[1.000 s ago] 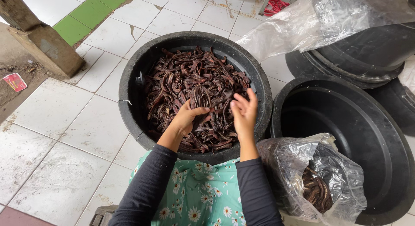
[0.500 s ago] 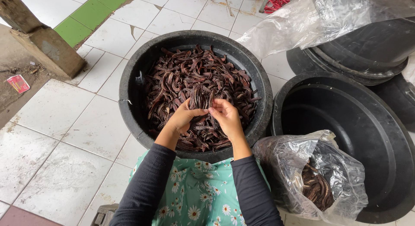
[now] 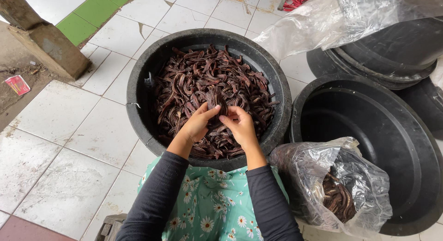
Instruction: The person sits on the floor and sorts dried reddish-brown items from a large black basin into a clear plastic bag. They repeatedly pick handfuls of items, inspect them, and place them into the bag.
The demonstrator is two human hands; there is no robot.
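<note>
Drawn together since half a second ago: right hand (image 3: pixel 240 125) pulled in from the right to meet left hand (image 3: pixel 197 124) over the near middle of the heap. Both now pinched, fingertips nearly touching, on one dark brown dried pod (image 3: pixel 216 101), held upright just above the pile of dark brown curled pods (image 3: pixel 207 84). Heaped in the round black plastic tub (image 3: pixel 138 84), set on the white tiled floor (image 3: pixel 55 116) against the near knees. Just right of the tub's near rim, a crinkled clear plastic bag of pods (image 3: pixel 332 190), leaning on the near-left rim of an empty black plastic basin (image 3: pixel 369 130). Judged risks: brittle pod snapped by the double pinch; slumped bag tipped by the right elbow, spilling onto the tiles.
</note>
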